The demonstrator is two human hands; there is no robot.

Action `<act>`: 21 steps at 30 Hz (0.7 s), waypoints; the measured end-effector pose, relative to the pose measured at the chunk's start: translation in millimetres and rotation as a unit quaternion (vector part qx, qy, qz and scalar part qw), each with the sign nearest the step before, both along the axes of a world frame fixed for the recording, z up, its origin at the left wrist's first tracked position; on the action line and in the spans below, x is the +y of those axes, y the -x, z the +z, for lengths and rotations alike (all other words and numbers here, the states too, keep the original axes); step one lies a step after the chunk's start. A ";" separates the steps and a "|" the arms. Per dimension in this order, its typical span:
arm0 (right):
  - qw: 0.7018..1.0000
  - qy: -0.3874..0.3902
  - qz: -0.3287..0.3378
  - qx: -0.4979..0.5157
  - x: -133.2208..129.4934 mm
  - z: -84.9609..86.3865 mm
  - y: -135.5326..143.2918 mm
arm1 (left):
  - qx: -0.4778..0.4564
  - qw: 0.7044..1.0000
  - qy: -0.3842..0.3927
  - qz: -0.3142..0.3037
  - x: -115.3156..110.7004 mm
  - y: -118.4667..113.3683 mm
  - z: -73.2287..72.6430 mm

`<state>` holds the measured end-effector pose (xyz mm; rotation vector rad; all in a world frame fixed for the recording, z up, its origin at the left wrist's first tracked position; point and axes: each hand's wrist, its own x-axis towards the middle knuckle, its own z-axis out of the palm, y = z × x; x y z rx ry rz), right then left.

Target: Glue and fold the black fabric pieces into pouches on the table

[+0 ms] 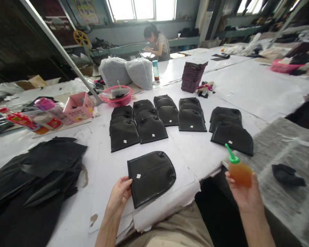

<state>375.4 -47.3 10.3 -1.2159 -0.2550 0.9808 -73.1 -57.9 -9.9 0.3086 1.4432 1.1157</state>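
My left hand [119, 195] pinches the left edge of a black leather-like panel [153, 183] with one rounded end, lying on the white table in front of me. A small white tag sits on it near my fingertips. To the right, my right hand [247, 199] wraps round a squeeze bottle [240, 174] of orange liquid with a green nozzle pointing up and left. Beyond the panel, similar black panels lie in overlapping rows, among them a left stack [124, 133], a middle stack [152, 129] and a right stack [232, 138].
Loose black sheets [41, 178] cover the left side. Behind them are a red-capped bottle [23, 120], a pink box [79, 107] and a pink basin [117, 96]. A dark purple stack [193, 76] stands farther back. A person [158, 44] sits across the table.
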 end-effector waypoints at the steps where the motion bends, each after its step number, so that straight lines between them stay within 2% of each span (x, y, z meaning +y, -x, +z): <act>1: 1.000 0.001 -0.012 0.002 -0.4 1.5 -7.9 | -0.046 0.999 0.005 0.002 0.5 -2.8 3.5; 5: 0.999 -0.011 -0.047 -0.001 -1.8 7.8 -34.0 | -0.177 0.984 -0.015 -0.019 -2.1 -18.6 13.6; 8: 0.998 -0.019 -0.057 -0.012 -1.3 7.7 -48.2 | -0.225 0.974 -0.030 -0.017 -5.3 -37.4 13.3; 12: 0.997 0.005 -0.069 -0.016 0.2 3.3 -60.6 | -0.264 0.963 -0.057 0.002 0.0 -62.8 10.7; 14: 0.997 0.010 -0.071 -0.011 0.3 1.1 -64.4 | -0.277 0.957 -0.078 -0.013 9.6 -73.1 14.1; 17: 0.998 0.002 -0.064 -0.005 -0.9 -1.5 -67.6 | -0.291 0.950 -0.112 -0.030 33.7 -89.2 28.2; 21: 0.999 -0.005 -0.049 0.000 -3.4 -5.1 -69.0 | -0.289 0.947 -0.142 0.016 81.6 -118.1 54.0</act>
